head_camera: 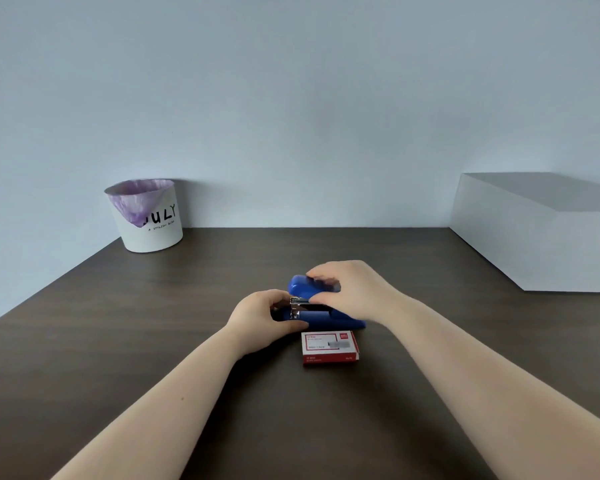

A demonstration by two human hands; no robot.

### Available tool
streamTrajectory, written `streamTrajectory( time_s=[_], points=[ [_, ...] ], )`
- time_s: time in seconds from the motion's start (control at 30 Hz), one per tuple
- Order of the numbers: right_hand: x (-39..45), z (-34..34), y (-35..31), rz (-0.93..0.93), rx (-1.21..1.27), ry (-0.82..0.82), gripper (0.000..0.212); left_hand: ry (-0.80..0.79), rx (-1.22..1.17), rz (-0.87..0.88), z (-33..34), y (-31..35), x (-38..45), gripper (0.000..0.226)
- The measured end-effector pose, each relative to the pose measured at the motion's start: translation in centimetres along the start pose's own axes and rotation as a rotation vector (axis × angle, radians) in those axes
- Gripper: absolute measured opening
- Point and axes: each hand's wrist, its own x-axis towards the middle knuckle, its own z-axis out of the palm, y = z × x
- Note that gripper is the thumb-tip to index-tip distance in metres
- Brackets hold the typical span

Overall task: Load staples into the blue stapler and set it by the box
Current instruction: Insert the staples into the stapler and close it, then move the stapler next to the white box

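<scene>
Stapler (321, 315) lies crosswise, long axis left-right, just beyond staple box (329, 347). My left hand (262, 317) pinches its base; right hand (352, 289) grips the lifted top.

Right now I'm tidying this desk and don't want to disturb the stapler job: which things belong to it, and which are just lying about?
Part of the job:
blue stapler, held by the left hand and right hand
red staple box

Just lying about:
white bin with purple liner
white block
</scene>
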Motion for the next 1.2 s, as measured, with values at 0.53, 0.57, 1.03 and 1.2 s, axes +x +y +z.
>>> streamTrajectory(
  time_s=[0.53, 0.57, 1.03, 1.2],
  points=[
    [-2.3, 0.2, 3.6, 0.05, 0.031, 0.026, 0.044, -0.215, -0.213, 0.01, -1.6, -1.3, 0.0, 0.047],
    [-2.3, 0.2, 3.7, 0.042, 0.024, 0.023, 0.041, -0.209, -0.223, 0.003, -1.6, -1.5, 0.1, 0.047],
    [-2.8, -0.1, 6.8, 0.05, -0.031, 0.182, 0.026, 0.187, 0.019, -0.232, 1.7, 0.2, 7.7, 0.028],
    [-2.7, -1.4, 10.8, 0.152, -0.123, 0.287, 0.022, 0.108, 0.09, -0.168, 4.4, 2.6, 12.4, 0.036]
  ],
)
